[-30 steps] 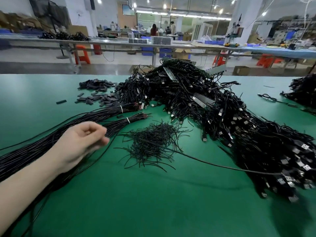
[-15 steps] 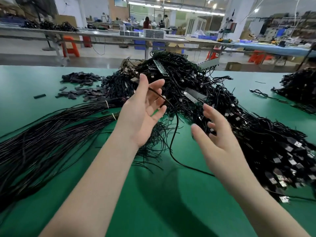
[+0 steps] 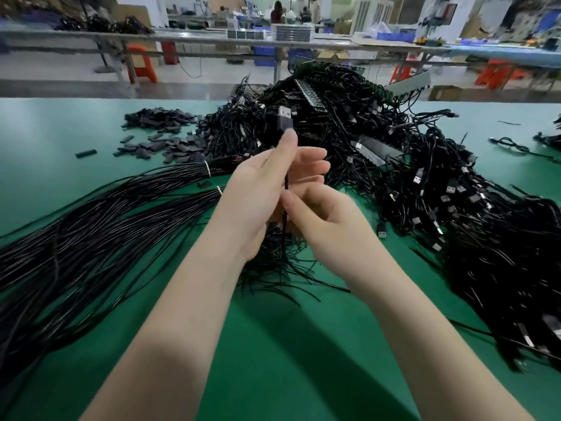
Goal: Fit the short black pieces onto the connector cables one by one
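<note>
My left hand (image 3: 261,189) holds a black USB connector cable (image 3: 284,120) upright, its metal plug pointing up above my fingertips. My right hand (image 3: 321,217) pinches the same cable's thin wire lower down, just below the left hand's fingers. The wire runs down between both hands into a small heap of short thin black pieces (image 3: 282,268) on the green table. Flat short black pieces (image 3: 164,144) lie scattered at the far left. A big pile of connector cables (image 3: 409,177) fills the middle and right.
Two tied bundles of long black wires (image 3: 91,226) stretch across the left of the green table (image 3: 273,360). Another dark cable heap (image 3: 549,138) sits at the far right edge. Work benches and orange stools (image 3: 141,63) stand beyond the table.
Both hands came together over the table. The left hand now holds a USB cable upright, and the right hand has closed onto its wire; half a second ago both were spread.
</note>
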Demonstrator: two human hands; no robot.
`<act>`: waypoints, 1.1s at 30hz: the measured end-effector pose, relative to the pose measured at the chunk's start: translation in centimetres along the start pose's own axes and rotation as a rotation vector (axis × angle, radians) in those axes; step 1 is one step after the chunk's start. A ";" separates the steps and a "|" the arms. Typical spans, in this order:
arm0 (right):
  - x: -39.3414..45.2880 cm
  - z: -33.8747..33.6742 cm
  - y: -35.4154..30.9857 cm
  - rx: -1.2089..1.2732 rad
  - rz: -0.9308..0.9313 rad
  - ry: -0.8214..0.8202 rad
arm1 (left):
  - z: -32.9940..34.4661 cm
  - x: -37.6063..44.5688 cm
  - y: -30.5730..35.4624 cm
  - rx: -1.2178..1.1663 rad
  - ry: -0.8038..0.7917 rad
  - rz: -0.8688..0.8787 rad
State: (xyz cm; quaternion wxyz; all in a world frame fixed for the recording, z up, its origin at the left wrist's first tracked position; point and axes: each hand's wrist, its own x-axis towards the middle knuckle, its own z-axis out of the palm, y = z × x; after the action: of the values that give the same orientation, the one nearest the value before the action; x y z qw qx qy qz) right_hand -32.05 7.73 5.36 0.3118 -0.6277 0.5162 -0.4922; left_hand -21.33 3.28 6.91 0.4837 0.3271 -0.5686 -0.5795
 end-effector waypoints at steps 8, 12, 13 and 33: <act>-0.3 -1.3 1.0 0.151 0.035 -0.186 | -0.8 0.1 0.4 -0.012 -0.147 -0.101; -0.1 -1.6 2.3 0.255 0.144 -0.395 | -0.7 -0.1 1.2 -0.140 -0.115 -0.113; -0.1 -1.6 2.7 0.254 0.185 -0.467 | -0.8 -0.2 1.6 -0.221 -0.136 -0.133; -0.6 -4.1 0.5 0.408 0.184 -0.639 | 0.0 -0.1 1.7 -0.413 -0.153 -0.149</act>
State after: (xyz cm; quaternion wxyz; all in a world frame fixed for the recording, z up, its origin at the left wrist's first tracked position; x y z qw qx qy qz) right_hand -36.05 8.66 6.00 0.6179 -0.6257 0.3388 -0.3346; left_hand -21.02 3.54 8.56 0.4516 0.2173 -0.4471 -0.7409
